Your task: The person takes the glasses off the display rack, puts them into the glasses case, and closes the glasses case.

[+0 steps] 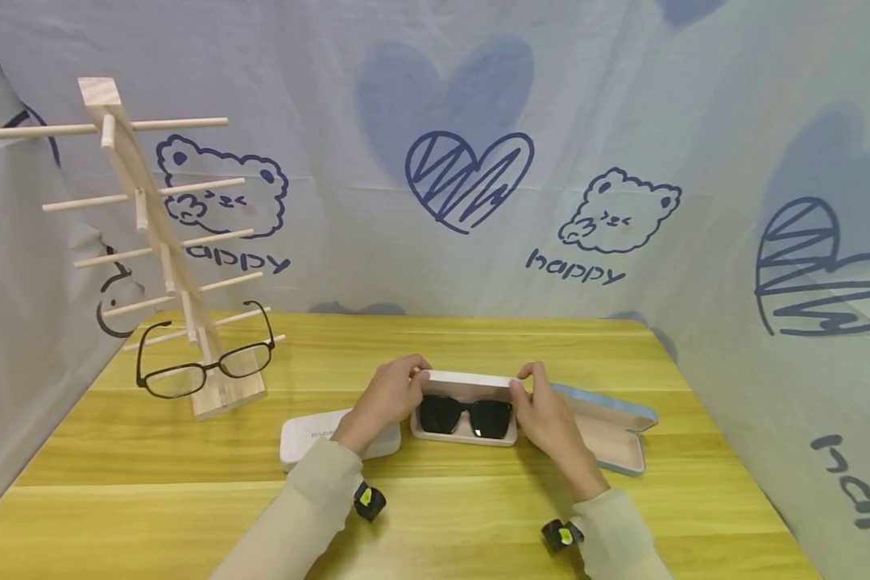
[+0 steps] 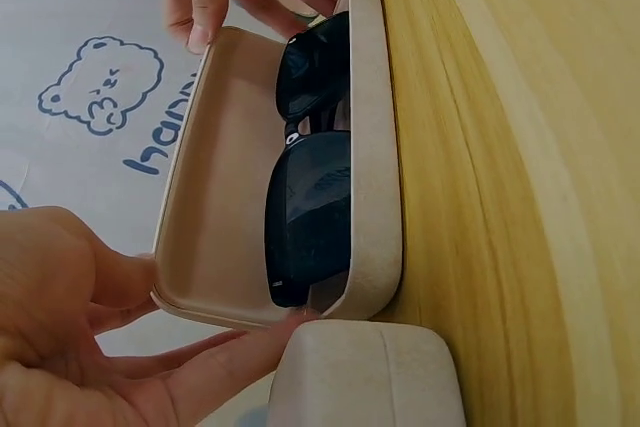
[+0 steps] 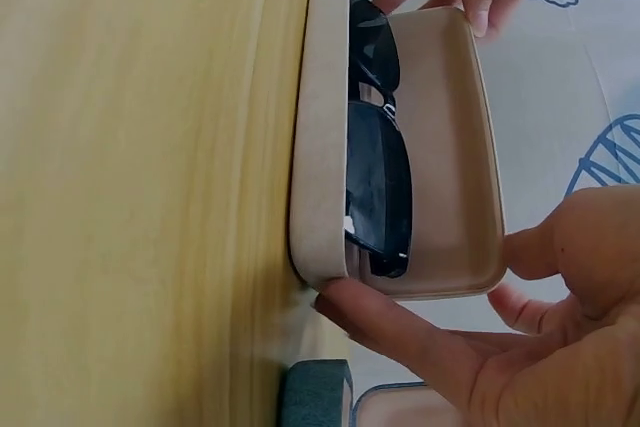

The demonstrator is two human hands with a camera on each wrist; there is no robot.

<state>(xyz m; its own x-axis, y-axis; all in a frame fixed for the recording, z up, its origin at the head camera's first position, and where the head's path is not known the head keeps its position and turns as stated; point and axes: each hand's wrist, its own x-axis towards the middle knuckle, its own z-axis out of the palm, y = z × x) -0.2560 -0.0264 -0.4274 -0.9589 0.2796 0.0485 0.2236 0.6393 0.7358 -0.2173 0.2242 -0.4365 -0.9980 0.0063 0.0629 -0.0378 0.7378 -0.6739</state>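
A pale glasses case (image 1: 464, 439) lies open on the table with its lid raised at the back. Black sunglasses (image 1: 490, 419) sit folded inside, dark lenses facing the front. My left hand (image 1: 387, 399) grips the left end of the lid, its thumb at the lid's edge in the left wrist view. At the opposite end, my right hand (image 1: 547, 419) holds the lid's other corner between thumb and fingers. One right finger (image 3: 385, 317) reaches down along the end of the case, by the hinge side.
Left of the open case is a closed white case (image 1: 308, 439), partly behind my left wrist. An open blue case (image 1: 616, 455) lies right of my right hand. A wooden peg stand (image 1: 163, 234) rises at the left, bearing black-framed glasses (image 1: 213, 366) low down. Printed cloth (image 1: 464, 80) hangs behind the table.
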